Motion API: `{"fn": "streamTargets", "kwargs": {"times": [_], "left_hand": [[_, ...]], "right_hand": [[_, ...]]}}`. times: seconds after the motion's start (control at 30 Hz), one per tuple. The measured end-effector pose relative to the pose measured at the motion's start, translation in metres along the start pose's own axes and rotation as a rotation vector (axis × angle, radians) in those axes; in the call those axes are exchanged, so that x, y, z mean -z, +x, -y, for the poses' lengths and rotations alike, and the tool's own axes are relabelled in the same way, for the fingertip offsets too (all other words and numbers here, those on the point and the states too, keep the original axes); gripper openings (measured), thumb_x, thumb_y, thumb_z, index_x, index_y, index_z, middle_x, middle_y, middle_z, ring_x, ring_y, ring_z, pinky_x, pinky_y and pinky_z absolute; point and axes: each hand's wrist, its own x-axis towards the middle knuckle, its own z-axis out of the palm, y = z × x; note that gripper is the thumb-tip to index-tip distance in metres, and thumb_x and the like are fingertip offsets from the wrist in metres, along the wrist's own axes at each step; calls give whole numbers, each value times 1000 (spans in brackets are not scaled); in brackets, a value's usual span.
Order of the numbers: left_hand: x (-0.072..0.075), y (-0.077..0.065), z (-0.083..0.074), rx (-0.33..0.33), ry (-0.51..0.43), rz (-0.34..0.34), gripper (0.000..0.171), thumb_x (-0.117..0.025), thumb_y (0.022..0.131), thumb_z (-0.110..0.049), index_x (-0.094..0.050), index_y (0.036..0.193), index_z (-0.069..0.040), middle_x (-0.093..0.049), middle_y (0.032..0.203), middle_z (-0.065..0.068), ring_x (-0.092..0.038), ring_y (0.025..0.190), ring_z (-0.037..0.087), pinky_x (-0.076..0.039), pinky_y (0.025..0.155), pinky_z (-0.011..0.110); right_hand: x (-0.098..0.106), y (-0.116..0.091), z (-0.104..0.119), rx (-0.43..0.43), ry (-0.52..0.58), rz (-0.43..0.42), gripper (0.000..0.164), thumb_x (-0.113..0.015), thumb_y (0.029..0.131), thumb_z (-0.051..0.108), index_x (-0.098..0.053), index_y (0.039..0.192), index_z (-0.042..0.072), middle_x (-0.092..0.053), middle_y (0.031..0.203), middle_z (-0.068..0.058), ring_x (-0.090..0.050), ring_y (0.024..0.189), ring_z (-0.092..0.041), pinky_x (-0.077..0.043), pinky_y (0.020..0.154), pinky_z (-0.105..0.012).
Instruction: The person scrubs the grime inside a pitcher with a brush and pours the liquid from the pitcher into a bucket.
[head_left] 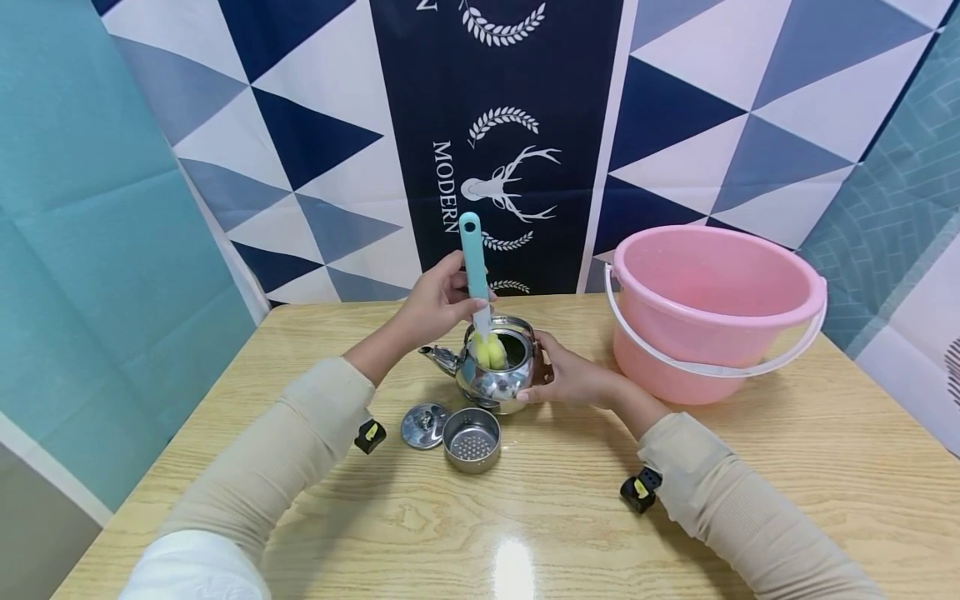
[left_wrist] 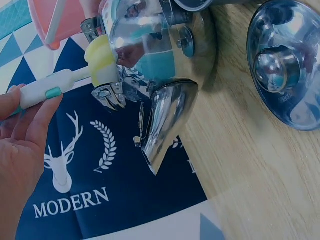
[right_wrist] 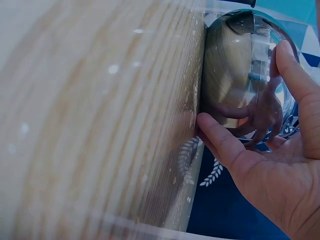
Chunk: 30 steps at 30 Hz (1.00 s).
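Note:
A shiny metal teapot (head_left: 491,388) stands lidless on the table, its spout (left_wrist: 172,112) pointing left in the head view. My left hand (head_left: 437,302) pinches the turquoise and white handle of a sponge brush (head_left: 473,258) between thumb and fingers. The brush's yellow sponge head (head_left: 491,352) dips into the teapot's opening, its lower end hidden inside. On the teapot's right side, my right hand (head_left: 567,373) grips the round body, thumb toward the front. In the right wrist view, the fingers (right_wrist: 222,137) spread around the polished wall, one fingertip near the tabletop.
In front of the teapot lie its domed lid (head_left: 424,426) and a perforated metal strainer cup (head_left: 472,454), side by side. A large pink bucket (head_left: 705,367) with a white handle stands at the right rear. Patterned cloth (head_left: 315,125) hangs behind the wooden table (head_left: 420,533).

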Motion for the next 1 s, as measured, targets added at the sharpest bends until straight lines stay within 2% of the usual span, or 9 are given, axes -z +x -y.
{"fn": "streamTargets", "kwargs": {"times": [0.23, 0.53, 0.77, 1.0], "left_hand": [[-2, 7, 3, -1, 21, -24, 31, -60, 91, 10, -49, 118, 0, -69, 103, 20, -70, 90, 29, -59, 74, 35], [-12, 16, 4, -47, 12, -26, 30, -60, 90, 12, -49, 115, 0, -69, 101, 20, -68, 92, 36, -57, 79, 34], [-20, 18, 3, -22, -21, -39, 33, -60, 90, 12, -48, 119, 0, -69, 102, 19, -69, 93, 32, -56, 83, 34], [-25, 16, 2, 6, -77, -63, 32, -61, 91, 11, -48, 118, 0, -69, 101, 19, -69, 93, 30, -57, 83, 35]], "right_hand": [[0, -1, 0, 11, -2, -6, 100, -80, 83, 24, -12, 152, 7, -25, 152, -24, -23, 140, -35, -22, 113, -54], [0, -1, -1, 38, 3, -4, 99, -79, 84, 23, -11, 153, 7, -25, 151, -24, -24, 139, -36, -23, 113, -55], [0, -1, -1, 18, -24, -11, 98, -80, 83, 24, -12, 151, 5, -34, 145, -24, -36, 132, -34, -30, 111, -51], [0, -1, 0, 17, -18, -7, 97, -80, 83, 26, -13, 150, 5, -36, 144, -23, -38, 130, -34, -32, 109, -50]]}}
